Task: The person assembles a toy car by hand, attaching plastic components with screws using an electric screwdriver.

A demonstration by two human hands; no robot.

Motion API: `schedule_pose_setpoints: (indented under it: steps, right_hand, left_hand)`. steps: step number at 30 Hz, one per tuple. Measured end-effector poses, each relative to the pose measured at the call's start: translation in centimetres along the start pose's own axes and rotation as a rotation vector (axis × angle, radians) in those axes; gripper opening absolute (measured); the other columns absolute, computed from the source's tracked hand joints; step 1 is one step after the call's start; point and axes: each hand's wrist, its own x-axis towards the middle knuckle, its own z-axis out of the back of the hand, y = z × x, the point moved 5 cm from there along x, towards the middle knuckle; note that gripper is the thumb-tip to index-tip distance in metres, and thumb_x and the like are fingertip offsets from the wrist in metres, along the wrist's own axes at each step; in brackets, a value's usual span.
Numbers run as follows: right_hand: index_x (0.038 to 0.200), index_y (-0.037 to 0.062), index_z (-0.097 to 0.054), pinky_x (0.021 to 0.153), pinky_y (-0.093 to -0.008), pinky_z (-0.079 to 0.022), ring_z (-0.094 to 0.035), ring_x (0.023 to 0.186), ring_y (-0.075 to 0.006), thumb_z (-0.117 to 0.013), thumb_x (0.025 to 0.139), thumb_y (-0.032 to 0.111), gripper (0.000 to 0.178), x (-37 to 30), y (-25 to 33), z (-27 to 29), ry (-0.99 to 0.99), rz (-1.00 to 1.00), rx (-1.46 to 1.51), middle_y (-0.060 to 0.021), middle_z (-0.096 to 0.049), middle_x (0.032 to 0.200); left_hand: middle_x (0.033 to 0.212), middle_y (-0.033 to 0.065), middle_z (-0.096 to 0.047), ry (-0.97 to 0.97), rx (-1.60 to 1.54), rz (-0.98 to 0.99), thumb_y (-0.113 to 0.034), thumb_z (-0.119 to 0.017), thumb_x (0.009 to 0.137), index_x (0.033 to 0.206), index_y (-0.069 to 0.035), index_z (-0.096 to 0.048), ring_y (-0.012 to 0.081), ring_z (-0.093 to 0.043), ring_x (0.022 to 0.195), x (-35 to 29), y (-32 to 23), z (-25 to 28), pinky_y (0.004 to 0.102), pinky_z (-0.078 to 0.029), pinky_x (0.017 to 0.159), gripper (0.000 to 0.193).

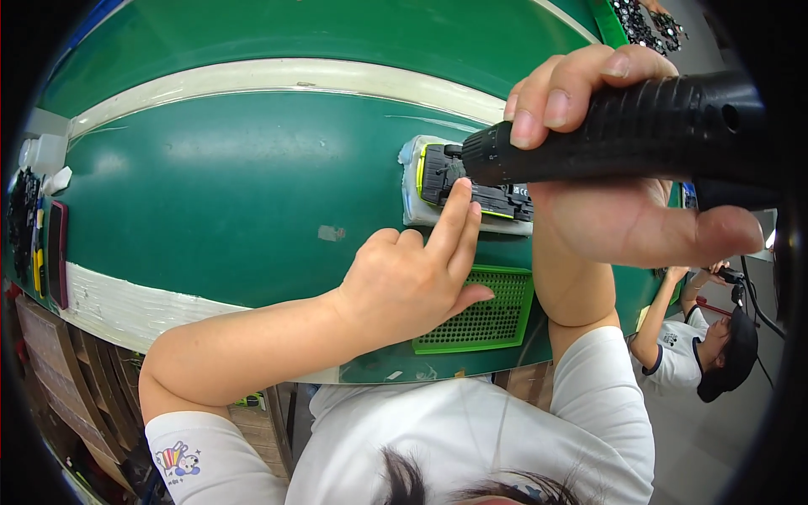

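My right hand (606,215) is wrapped round a black electric screwdriver (581,139), whose ringed nose points down to the left. Below that nose lies a toy car (442,172), wheels up, with a black underside and a yellow-green body edge. The car rests in a pale padded holder (412,210). My left hand (408,273) has its index and middle fingers stretched out, their tips at the car's underside close to the screwdriver's nose. Its other fingers are bent and the thumb stands apart. The driver and my right hand hide the car's right end and the bit's tip.
A green perforated basket (505,337) stands by the near table edge. On the left of the green table (210,185) are a dark red phone-like slab (57,252) and some tools. A green tray (613,21) of small black parts sits far right. Another person (699,345) works at the right.
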Motion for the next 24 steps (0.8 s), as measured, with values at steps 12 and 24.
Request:
schedule_pose_setpoints:
  steps: [12, 24]
  right_hand:
    - [0.119, -0.0027, -0.050, 0.063, -0.0329, -0.049, -0.060, 0.072, -0.0221, -0.039, 0.062, 0.099, 0.117, -1.1, 0.1, -0.2, -0.051, -0.057, -0.173, -0.0143, -0.060, 0.091]
    - [0.108, 0.0020, -0.048, 0.056, -0.0310, -0.048, -0.057, 0.063, -0.0190, -0.046, 0.061, 0.097, 0.106, -1.4, -2.3, -0.2, 0.076, -0.057, 0.030, -0.0111, -0.057, 0.081]
  left_hand:
    - [0.132, 0.0246, -0.055, -0.037, -0.068, -0.021, -0.056, -0.064, 0.081, 0.121, 0.004, -0.062, 0.0120, -0.054, 0.049, 0.1, 0.2, 0.0, 0.0252, -0.043, 0.048, 0.072]
    - [0.131, 0.0243, -0.056, -0.049, -0.121, -0.034, -0.054, -0.065, 0.082, 0.120, 0.004, -0.062, 0.0122, -0.052, 0.048, 0.3, 0.0, -0.5, 0.0249, -0.042, 0.047, 0.070]
